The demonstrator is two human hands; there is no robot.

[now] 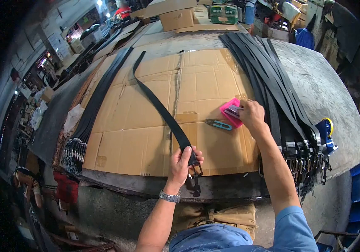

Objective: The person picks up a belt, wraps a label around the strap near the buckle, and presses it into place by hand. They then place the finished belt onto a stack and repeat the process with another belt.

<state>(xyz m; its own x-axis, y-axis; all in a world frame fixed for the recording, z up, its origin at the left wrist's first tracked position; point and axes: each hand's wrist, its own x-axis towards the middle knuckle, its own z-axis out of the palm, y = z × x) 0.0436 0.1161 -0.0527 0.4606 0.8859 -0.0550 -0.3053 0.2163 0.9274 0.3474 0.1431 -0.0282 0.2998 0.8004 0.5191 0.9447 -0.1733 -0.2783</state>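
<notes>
My left hand is closed round a black belt near its buckle end, thumb on top. The metal buckle hangs just past the fingers at the table's front edge, and the strap runs away from me over the cardboard. My right hand is at a small pink tray, fingers pinched at some flat purplish pieces in it; what the fingertips hold is hidden. Beside the tray lies a pair of blue-handled thread snips.
Flattened cardboard covers the table's middle. Bundled belts lie at the left, more belts at the right, buckles towards me. A blue and yellow tape dispenser stands far right. Boxes and a person in red are at the back.
</notes>
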